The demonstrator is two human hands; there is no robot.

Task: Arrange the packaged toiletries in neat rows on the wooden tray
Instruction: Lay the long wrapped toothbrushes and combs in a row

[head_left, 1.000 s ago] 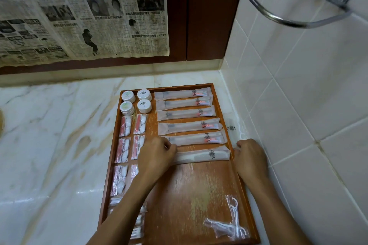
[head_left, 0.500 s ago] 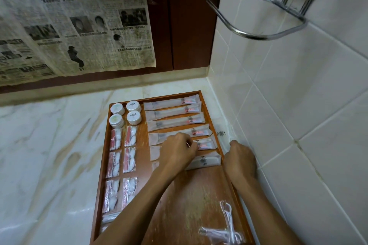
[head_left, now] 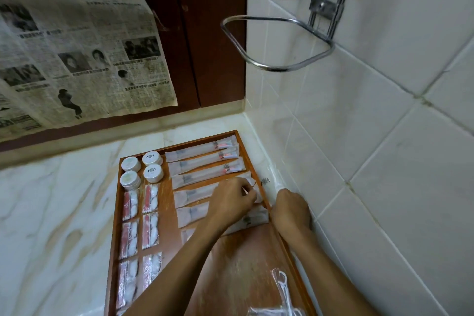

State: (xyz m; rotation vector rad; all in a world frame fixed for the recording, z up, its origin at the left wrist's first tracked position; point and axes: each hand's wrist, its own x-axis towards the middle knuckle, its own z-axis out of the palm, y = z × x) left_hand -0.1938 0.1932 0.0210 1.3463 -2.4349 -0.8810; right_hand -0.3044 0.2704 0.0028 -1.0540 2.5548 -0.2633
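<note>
Wooden tray flat on the marble worktop, pushed into the corner by the tiled wall. Long toothbrush packets in a row down the right half of the tray, one under the other, six or so, the lower ones partly hidden by an arm. Four small round white jars in a square at the far left corner of the tray. Below the jars, two rows of little clear packets with red and white inside, side by side, running down toward the near edge. Pack of white floss picks in the near right corner of the tray, well apart from the rows.

Left hand over the right ends of the middle toothbrush packets, fingers curled and pinching the end of one packet. Right hand just outside the right rim of the tray, beside the wall, fingers bent down and out of sight; cannot tell if holding anything. One more small packet end peeking out on the worktop between the tray and the wall.

Old newspaper hanging over dark brown cupboard doors behind the worktop. Two shiny metal ring holders sticking out from the wall above.
</note>
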